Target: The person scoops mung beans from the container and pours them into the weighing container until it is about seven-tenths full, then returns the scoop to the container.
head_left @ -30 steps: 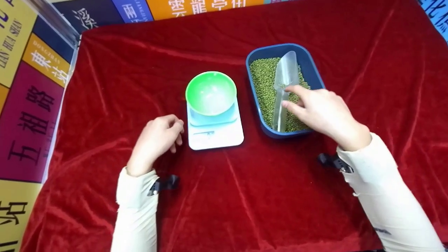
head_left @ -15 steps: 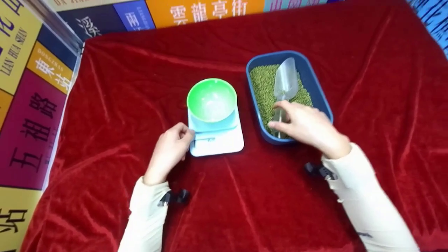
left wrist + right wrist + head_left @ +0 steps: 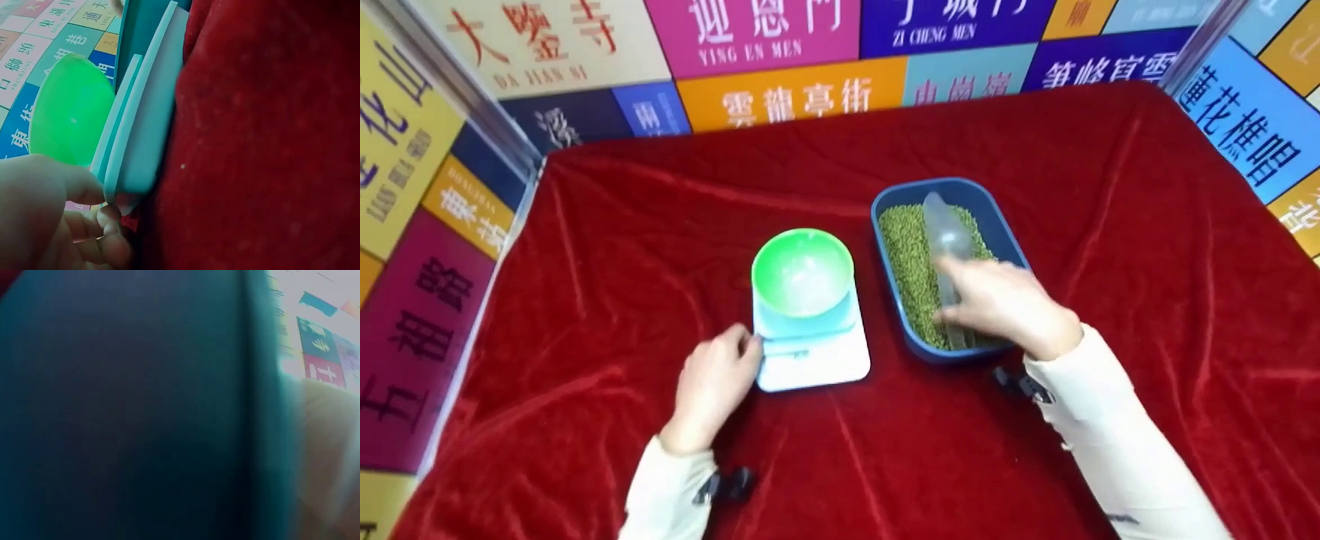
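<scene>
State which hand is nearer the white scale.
Left. The left hand touches the left edge of the scale; the right hand is apart from it, off its right side, over the blue tub.

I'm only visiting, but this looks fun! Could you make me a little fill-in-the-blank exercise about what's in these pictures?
1. The bowl on the white scale is coloured ____.
2. From the person's viewpoint, the blue tub stands to the ____ of the scale.
3. While the left hand touches the scale, the right hand is at the handle of a clear ____ among the small beans.
4. The cloth beneath everything is coloured ____.

Missing words: green; right; scoop; red.
</scene>
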`<state>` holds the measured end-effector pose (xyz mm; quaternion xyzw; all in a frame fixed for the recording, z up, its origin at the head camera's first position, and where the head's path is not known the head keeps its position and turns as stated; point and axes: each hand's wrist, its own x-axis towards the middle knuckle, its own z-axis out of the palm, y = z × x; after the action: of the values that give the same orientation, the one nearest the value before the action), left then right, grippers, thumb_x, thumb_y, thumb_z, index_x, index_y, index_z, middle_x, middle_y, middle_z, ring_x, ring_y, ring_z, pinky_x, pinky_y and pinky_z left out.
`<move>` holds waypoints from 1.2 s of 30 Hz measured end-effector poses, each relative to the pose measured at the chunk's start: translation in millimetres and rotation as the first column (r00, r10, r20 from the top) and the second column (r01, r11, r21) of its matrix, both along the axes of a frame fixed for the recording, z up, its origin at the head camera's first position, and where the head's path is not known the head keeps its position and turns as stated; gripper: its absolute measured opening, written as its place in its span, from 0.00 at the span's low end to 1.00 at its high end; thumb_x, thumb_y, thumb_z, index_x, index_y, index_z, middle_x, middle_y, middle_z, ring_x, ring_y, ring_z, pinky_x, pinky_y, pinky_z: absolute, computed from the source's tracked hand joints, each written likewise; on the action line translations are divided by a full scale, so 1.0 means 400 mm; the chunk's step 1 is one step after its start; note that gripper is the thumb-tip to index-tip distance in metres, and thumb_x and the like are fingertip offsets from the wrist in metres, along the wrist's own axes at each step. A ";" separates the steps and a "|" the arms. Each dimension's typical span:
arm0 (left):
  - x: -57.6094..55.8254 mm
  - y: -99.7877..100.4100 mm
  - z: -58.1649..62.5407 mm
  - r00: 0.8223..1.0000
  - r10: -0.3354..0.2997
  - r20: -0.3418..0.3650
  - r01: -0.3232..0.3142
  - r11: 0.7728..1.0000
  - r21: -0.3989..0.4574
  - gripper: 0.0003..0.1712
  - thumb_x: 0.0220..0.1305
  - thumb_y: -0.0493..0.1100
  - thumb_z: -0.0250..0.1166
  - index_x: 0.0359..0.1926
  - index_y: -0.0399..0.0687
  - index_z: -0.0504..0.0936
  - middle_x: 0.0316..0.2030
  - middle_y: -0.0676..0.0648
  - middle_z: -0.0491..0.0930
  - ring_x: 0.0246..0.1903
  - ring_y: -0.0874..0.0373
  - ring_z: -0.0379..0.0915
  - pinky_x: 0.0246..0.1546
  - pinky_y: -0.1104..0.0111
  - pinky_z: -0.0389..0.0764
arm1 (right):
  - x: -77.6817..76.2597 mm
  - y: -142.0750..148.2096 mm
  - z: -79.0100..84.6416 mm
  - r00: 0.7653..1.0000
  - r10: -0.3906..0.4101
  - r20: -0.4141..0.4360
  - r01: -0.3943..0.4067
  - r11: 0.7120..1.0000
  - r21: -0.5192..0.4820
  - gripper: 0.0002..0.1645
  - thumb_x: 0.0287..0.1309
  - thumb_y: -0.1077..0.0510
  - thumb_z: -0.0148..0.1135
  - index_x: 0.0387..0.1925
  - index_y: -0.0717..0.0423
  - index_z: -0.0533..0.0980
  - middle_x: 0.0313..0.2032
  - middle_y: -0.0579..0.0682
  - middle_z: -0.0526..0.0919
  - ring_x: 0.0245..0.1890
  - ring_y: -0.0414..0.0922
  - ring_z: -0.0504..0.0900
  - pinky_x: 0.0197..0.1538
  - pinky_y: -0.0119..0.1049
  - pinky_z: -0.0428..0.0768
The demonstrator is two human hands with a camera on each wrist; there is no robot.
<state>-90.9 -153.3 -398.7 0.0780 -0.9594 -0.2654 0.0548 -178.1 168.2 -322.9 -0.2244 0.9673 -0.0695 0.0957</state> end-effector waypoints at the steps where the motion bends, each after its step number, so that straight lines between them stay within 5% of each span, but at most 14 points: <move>1: 0.009 0.008 -0.010 1.000 0.002 0.000 -0.002 1.000 0.004 0.16 0.62 0.51 0.53 0.19 0.54 0.70 0.14 0.47 0.70 0.19 0.46 0.69 0.22 0.55 0.70 | 0.006 0.002 -0.005 1.000 0.024 0.012 -0.024 0.999 0.032 0.40 0.46 0.41 0.67 0.60 0.47 0.66 0.41 0.54 0.81 0.42 0.54 0.80 0.41 0.53 0.77; 4: 0.039 0.036 -0.050 0.999 0.004 0.032 -0.006 0.999 0.043 0.17 0.62 0.51 0.53 0.17 0.55 0.70 0.13 0.49 0.69 0.18 0.47 0.69 0.22 0.56 0.70 | 0.025 0.015 -0.011 0.997 0.057 0.054 -0.065 0.987 0.147 0.39 0.44 0.38 0.66 0.59 0.43 0.70 0.44 0.54 0.81 0.43 0.55 0.80 0.39 0.54 0.77; 8: 0.078 0.057 -0.084 0.993 0.004 0.121 -0.015 0.995 0.094 0.19 0.63 0.53 0.52 0.16 0.57 0.68 0.12 0.51 0.65 0.17 0.54 0.64 0.21 0.64 0.67 | 0.041 0.017 -0.015 0.994 0.037 0.102 -0.061 0.969 0.238 0.34 0.43 0.37 0.66 0.53 0.44 0.72 0.34 0.50 0.82 0.35 0.55 0.81 0.28 0.51 0.75; 15: 0.113 0.007 -0.047 0.971 0.048 0.232 -0.077 0.990 0.116 0.19 0.66 0.55 0.50 0.19 0.57 0.71 0.09 0.53 0.68 0.13 0.59 0.66 0.22 0.68 0.66 | 0.019 -0.030 -0.014 0.993 -0.026 0.114 0.017 0.997 0.078 0.19 0.46 0.45 0.56 0.42 0.42 0.69 0.26 0.47 0.79 0.28 0.49 0.78 0.27 0.44 0.73; 20: 0.087 -0.013 -0.008 0.968 0.037 0.249 -0.064 0.993 0.101 0.20 0.67 0.57 0.48 0.21 0.56 0.72 0.08 0.53 0.70 0.11 0.59 0.68 0.21 0.68 0.68 | -0.010 -0.004 0.034 0.976 -0.067 0.207 0.089 0.991 -0.101 0.23 0.52 0.46 0.50 0.52 0.39 0.67 0.25 0.45 0.78 0.23 0.43 0.78 0.28 0.39 0.75; 26: 0.022 -0.010 0.022 0.985 -0.037 0.166 0.034 0.999 0.025 0.20 0.66 0.55 0.50 0.18 0.56 0.70 0.10 0.54 0.68 0.14 0.59 0.64 0.21 0.68 0.66 | -0.033 0.119 0.103 0.944 -0.145 0.296 0.233 0.928 -0.291 0.30 0.56 0.57 0.46 0.62 0.41 0.59 0.26 0.52 0.80 0.15 0.44 0.76 0.21 0.38 0.78; 30: -0.014 -0.011 0.047 0.988 -0.063 0.143 0.064 0.998 -0.002 0.20 0.66 0.55 0.50 0.18 0.55 0.69 0.10 0.52 0.67 0.15 0.57 0.64 0.21 0.68 0.66 | -0.042 0.145 0.113 0.947 -0.134 0.291 0.230 0.917 -0.326 0.29 0.58 0.59 0.43 0.63 0.44 0.59 0.29 0.53 0.82 0.16 0.45 0.78 0.21 0.40 0.79; 36: -0.009 -0.018 0.040 0.989 -0.079 0.121 0.083 0.996 -0.020 0.19 0.66 0.54 0.50 0.19 0.55 0.69 0.12 0.51 0.65 0.18 0.55 0.64 0.24 0.66 0.66 | -0.032 0.096 0.091 0.942 -0.151 0.301 0.244 0.921 -0.303 0.29 0.55 0.58 0.42 0.61 0.42 0.61 0.28 0.52 0.81 0.17 0.48 0.78 0.21 0.39 0.77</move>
<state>-94.4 -160.5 -382.7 0.0541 -0.9666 -0.2501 -0.0130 -190.8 206.6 -286.4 -0.1261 0.9366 -0.2727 0.1801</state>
